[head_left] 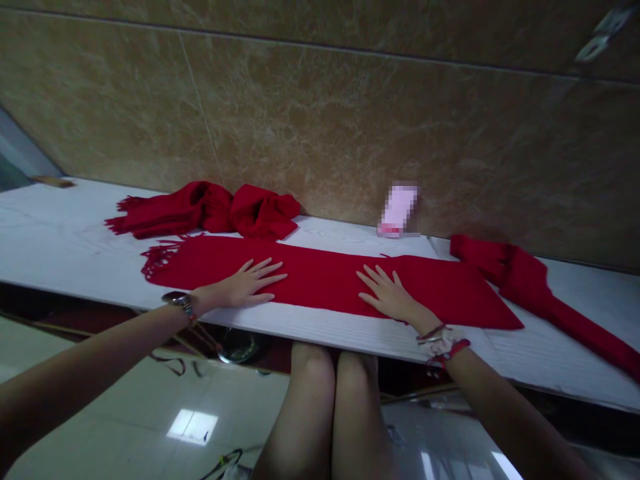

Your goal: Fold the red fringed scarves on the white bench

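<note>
Mid-frame, my left hand (244, 285) and right hand (393, 295) are resting splayed, gripping nothing, on a flat, red, fringed fabric scarf (320, 275).

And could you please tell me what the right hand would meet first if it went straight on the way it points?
Past the flat cloth under it, the right hand would probably first meet the bunched cloth leftward by the wall, though depth is hard to judge.

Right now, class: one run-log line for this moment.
left hand: flat on fringed red cloth; right hand: flat on same cloth; behind: bunched red fabric, pink object
</note>
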A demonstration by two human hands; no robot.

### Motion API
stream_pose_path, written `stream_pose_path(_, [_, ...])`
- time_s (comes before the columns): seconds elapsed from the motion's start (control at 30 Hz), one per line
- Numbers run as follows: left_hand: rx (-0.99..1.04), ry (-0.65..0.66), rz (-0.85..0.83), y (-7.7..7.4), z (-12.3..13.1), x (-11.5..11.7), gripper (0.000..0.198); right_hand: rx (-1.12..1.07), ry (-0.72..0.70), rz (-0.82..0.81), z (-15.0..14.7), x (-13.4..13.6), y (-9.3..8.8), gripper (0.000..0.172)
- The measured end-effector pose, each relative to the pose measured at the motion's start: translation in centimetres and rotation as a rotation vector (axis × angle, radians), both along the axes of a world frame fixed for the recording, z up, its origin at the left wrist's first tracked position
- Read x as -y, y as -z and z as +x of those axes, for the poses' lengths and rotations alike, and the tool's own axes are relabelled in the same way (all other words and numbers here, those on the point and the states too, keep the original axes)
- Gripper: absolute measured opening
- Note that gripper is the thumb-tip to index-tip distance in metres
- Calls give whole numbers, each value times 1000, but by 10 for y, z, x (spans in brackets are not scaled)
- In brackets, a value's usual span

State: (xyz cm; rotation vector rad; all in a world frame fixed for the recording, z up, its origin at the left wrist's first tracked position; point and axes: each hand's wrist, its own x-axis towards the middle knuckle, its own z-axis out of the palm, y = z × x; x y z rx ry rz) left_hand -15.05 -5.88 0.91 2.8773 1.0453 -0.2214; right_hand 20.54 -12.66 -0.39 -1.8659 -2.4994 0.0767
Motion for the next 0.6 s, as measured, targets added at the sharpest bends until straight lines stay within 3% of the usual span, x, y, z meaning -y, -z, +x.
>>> stream_pose_path(0.17, [3, -10, -10, 6, -8, -8, 53, -61, -27, -76, 3, 1, -5, 64])
stream_pose_path(0.33, [45, 121, 37, -12, 8, -5, 49, -232, -180, 122, 21, 12, -25, 46])
stream_pose_path(0.47, [-11, 284, 42, -27, 37, 3, 43, -92, -300, 76, 28, 32, -32, 29])
stream_pose_path(0.6, [-108, 343, 120, -28, 47, 4, 55, -14, -286, 52, 25, 43, -31, 30])
